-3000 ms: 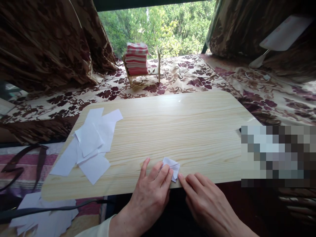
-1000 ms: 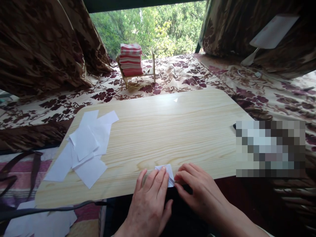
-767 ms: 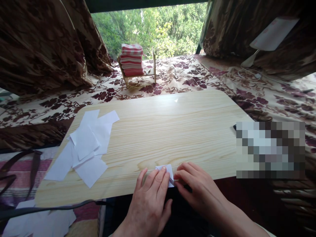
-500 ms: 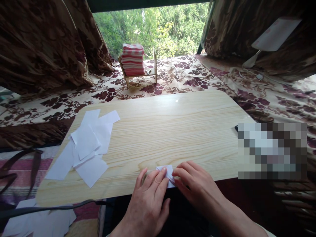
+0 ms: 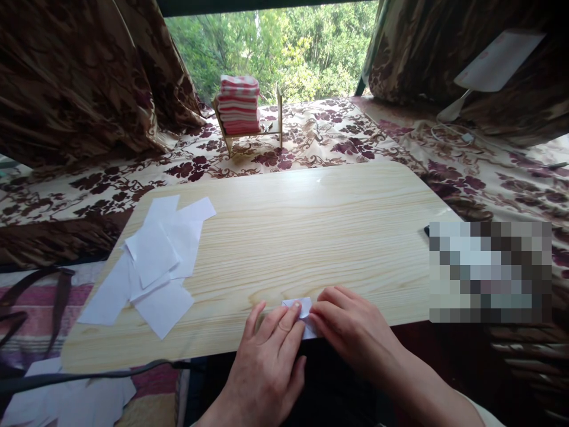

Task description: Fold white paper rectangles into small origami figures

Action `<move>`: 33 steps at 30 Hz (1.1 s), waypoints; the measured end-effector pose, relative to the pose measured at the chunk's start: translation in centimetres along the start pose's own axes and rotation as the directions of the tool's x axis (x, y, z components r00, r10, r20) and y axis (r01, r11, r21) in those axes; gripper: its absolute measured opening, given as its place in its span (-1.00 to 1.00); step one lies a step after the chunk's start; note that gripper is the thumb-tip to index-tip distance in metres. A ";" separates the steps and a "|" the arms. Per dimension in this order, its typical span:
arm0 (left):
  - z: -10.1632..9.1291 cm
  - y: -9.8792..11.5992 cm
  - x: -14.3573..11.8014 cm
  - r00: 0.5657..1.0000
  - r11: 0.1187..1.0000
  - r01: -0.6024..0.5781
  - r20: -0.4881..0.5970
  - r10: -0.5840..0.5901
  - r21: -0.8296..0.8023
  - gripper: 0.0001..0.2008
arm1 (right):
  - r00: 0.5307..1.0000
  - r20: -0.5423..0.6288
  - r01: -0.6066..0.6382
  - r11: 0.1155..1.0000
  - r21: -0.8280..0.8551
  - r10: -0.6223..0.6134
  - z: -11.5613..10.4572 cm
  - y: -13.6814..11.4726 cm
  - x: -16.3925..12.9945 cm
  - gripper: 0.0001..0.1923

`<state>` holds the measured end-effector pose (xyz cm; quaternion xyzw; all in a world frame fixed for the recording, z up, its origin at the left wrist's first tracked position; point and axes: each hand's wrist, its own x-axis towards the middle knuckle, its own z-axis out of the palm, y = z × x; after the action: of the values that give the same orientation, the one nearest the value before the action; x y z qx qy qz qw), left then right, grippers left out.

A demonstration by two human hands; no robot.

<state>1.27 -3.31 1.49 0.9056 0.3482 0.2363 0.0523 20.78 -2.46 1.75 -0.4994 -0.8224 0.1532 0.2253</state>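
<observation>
At the near edge of the table (image 5: 338, 237): the paper (image 5: 304, 308), small, white and partly folded, lies a little right of the edge's middle, its lower side close to the rim.
Left hand (image 5: 270, 354): palm down with the fingers spread, its fingertips pressing on the paper from the left; it pins rather than grips.
Right hand (image 5: 353, 319): fingers curled, it appears to pinch the paper's right side between thumb and forefinger, though the tips hide how much is caught.
Fold: judging by the layers and the hands, the step is a fold partway through, one hand steadying while the other works the right-hand flap; the flap does not look flattened.
Crease: the next move would call for lining that flap up with the paper's edge, the left hand holding firm, then a fingertip pressed along the bend.
Left edge: a loose pile (image 5: 156, 254) of white sheets overlaps between the far and near left corners, well apart from both hands.
Beyond the far edge: towels (image 5: 240, 105) sit stacked on a rack (image 5: 272, 131).
</observation>
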 end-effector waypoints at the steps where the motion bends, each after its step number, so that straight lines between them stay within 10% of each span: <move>1: 0.0 0.0 0.0 1.000 1.000 0.000 -0.002 0.000 -0.001 -0.68 | 1.000 0.009 -0.013 1.000 0.014 0.013 0.0 0.1 0.2 -0.77; 33: 1.4 0.2 -1.0 0.999 0.999 0.041 -0.028 -0.040 0.021 -0.62 | 0.997 0.023 -0.067 0.996 -0.064 0.069 0.3 0.4 1.1 -0.81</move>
<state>1.43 -4.02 -0.10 0.8956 0.3698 0.2438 0.0424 20.47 -1.27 1.52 -0.5320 -0.8122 0.1408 0.1936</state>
